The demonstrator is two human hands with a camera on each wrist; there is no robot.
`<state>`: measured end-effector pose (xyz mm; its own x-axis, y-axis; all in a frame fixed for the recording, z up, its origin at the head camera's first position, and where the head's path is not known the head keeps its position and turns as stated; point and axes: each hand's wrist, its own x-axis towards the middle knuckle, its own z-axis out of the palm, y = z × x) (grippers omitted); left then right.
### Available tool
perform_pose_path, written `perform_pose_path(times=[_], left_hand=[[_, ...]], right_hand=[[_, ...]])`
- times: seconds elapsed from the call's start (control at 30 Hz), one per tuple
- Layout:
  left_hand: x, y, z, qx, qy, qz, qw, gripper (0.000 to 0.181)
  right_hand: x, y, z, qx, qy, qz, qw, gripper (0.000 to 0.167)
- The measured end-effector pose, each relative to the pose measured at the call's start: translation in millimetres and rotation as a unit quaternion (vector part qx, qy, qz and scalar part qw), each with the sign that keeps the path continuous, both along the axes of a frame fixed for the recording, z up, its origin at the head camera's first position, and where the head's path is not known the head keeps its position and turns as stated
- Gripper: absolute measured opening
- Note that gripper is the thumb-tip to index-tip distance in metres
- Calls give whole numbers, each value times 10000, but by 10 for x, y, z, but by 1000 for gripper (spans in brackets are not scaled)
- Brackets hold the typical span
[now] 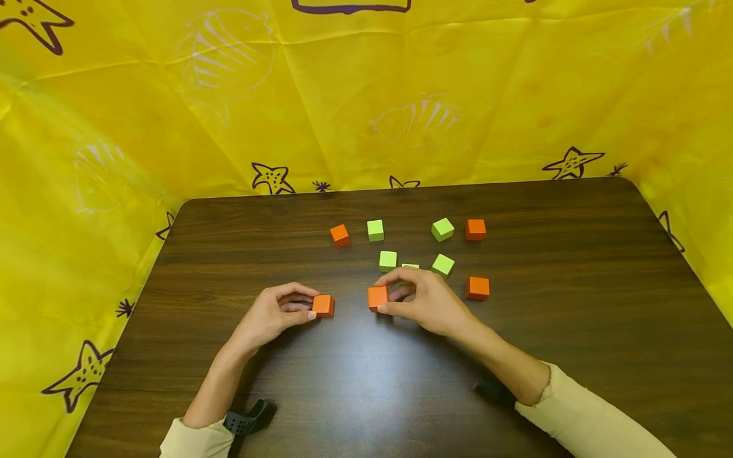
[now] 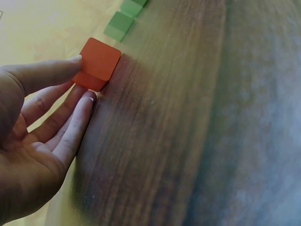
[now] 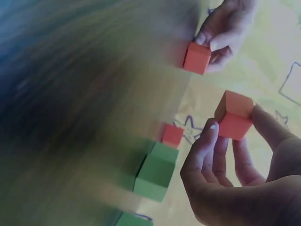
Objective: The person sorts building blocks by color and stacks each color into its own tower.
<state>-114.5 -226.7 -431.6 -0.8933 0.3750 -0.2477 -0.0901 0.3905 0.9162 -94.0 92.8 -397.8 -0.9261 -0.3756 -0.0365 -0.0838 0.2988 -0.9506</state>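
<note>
Between thumb and fingers, my left hand (image 1: 273,315) pinches an orange cube (image 1: 323,306), which looks to be at the table surface. To the right of it, my right hand (image 1: 426,299) grips another orange cube (image 1: 378,298) by thumb and fingertips. In the right wrist view this second cube (image 3: 234,115) appears raised off the tabletop. A gap separates the two held cubes. Just behind the right hand lie a green cube (image 1: 387,261), another green cube (image 1: 443,265) and a third green cube (image 1: 410,265), mostly hidden by the fingers.
Farther back stand an orange cube (image 1: 340,235), a green cube (image 1: 375,230), another green cube (image 1: 443,229) and an orange cube (image 1: 475,229). One more orange cube (image 1: 478,288) lies right of the right hand. A yellow patterned cloth (image 1: 343,95) surrounds the dark wooden table (image 1: 572,286).
</note>
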Motion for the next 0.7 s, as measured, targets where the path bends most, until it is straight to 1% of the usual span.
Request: perform_pose_path(times=[0.23, 0.4, 0.53, 0.7], left_hand=[[-7, 5, 8, -45, 12, 2, 10000, 36], [-8, 4, 10, -66, 5, -8, 10000, 36], [-10, 1, 3, -52, -4, 2, 10000, 36], [-8, 1, -3, -39, 7, 1, 10000, 36]], right_hand=[[-52, -134, -39, 59, -48, -31, 10000, 32], [-73, -223, -53, -89, -109, -2, 9999, 32], [-93, -287, -61, -142, -70, 42, 9999, 31], [-111, -362, -80, -78, -190, 37, 9998, 31]])
